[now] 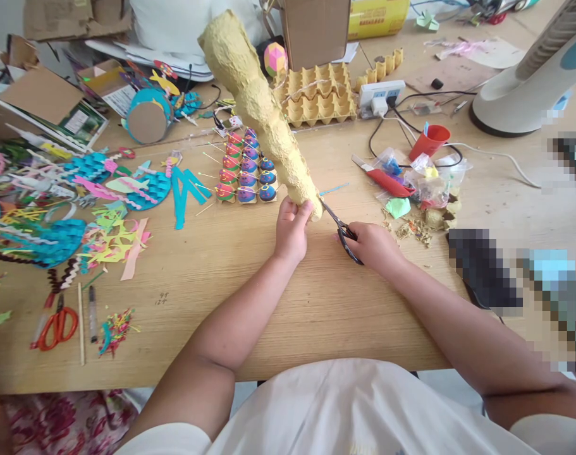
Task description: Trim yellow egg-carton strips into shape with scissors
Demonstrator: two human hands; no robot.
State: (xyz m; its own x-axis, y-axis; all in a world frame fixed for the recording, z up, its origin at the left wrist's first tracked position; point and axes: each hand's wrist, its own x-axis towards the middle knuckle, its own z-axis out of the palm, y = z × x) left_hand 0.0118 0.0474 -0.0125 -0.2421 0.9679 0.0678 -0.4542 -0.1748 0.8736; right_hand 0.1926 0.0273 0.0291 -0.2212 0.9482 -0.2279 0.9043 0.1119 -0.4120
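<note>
A long, lumpy, pale yellow piece (269,114), like egg-carton pulp, slants up and to the left over the table. My left hand (292,230) grips its lower end with the thumb on top. In my right hand (370,246) are black-handled scissors (347,239), their blades touching the right edge of the piece near that end. Behind the scissors lies a thin blue strip (335,188). Painted egg-carton cups (247,167) in red, purple and blue stand in rows just left of the piece, with pins stuck in them.
Paper crafts (140,189), orange scissors (59,325) and colourful scraps (118,328) lie at the left. An egg tray (316,95) and a power strip (381,95) are behind. A red cup (428,142), plastic bags, a fan base (510,107) and a blurred dark object (482,268) stand or lie right.
</note>
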